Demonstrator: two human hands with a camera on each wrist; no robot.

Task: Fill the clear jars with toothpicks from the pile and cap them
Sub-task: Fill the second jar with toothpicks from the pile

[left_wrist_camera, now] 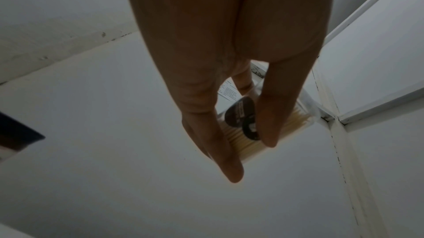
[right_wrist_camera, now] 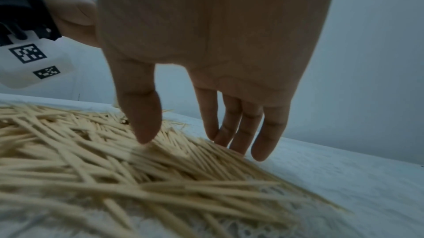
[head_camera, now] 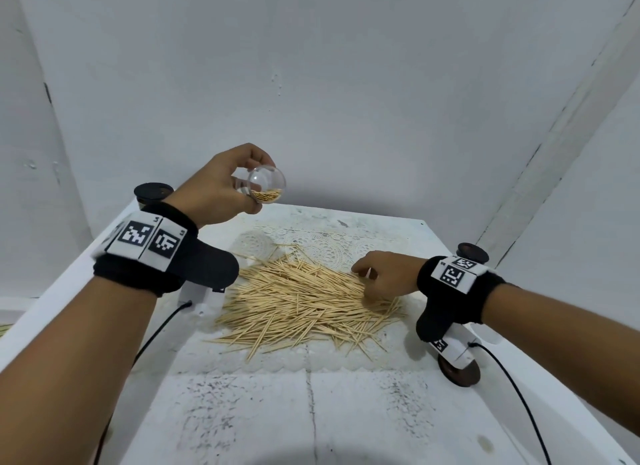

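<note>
Around the heap there's a dark round lid (head_camera: 153, 190) at the white table's (head_camera: 346, 412) far left corner, another dark lid (head_camera: 472, 252) at the right edge, and a white lace mat (head_camera: 311, 238) underneath. The pile of pale wooden toothpicks (head_camera: 304, 302) sits mid-table. Left hand (head_camera: 221, 187) grips a clear round jar (head_camera: 267, 185), partly filled, tilted above the far edge. Right hand (head_camera: 384, 277) has loose, uncurled fingers (right_wrist_camera: 263, 133) touching the pile's right side. Only the left wrist view shows the jar's label (left_wrist_camera: 241, 116).
</note>
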